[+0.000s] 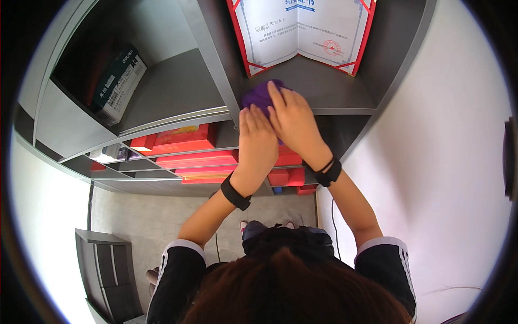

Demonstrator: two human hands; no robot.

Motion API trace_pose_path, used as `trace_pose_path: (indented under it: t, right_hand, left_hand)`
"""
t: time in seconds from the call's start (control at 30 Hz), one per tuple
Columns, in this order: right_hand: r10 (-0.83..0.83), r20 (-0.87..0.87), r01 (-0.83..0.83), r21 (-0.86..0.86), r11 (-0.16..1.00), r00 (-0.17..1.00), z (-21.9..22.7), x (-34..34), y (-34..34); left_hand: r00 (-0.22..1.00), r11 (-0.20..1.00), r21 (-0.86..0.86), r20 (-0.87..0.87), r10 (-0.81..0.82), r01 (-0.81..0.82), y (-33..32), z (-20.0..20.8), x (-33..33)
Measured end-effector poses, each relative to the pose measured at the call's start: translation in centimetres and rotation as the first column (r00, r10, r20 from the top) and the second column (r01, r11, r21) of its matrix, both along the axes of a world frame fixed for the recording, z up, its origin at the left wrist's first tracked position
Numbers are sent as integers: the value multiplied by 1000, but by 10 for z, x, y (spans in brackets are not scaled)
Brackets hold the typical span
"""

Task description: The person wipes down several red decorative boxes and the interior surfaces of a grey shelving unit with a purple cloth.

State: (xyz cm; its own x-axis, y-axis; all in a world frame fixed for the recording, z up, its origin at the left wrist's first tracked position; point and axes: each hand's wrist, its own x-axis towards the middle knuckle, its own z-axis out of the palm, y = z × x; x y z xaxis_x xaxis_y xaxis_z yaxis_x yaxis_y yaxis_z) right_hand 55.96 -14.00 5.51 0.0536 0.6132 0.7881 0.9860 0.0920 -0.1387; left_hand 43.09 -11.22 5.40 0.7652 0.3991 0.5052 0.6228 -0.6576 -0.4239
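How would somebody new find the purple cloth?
Find the big grey shelf unit, then the open red-edged folder standing in it. Just below that folder in the picture, the left hand and right hand touch a crumpled cloth, purple instead of red.

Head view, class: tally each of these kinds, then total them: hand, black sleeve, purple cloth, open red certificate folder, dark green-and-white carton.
Hands: 2 (left hand, right hand)
Black sleeves: 2 (left sleeve, right sleeve)
Purple cloth: 1
Open red certificate folder: 1
Dark green-and-white carton: 1
Total: 7
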Motion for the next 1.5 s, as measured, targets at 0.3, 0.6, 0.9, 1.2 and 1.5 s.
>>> trace_pose_path:
  t: [0.3,0.6,0.9,1.2,1.5]
  right_hand:
    - [-169,-113,171,14,985,979,-4,22,-22]
    - [-413,-170,434,110,894,895,-9,98,-88]
    - [-347,-136,352,14,936,928,-3,100,-98]
    - [81,-99,-81,-1,997,992,2,47,-46]
    - [143,-87,-143,10,990,986,-2,18,20]
  left_hand:
    - [922,900,-228,201,-331,372,7,-7,20]
    - [756,738,-179,251,-605,650,-21,-14,135]
    - [921,926,93,100,-375,367,-40,-25,141]
    - [1000,1000,-18,-17,-25,24,-18,-7,51]
    - [1000,998,-62,4,2,-2,17,2,21]
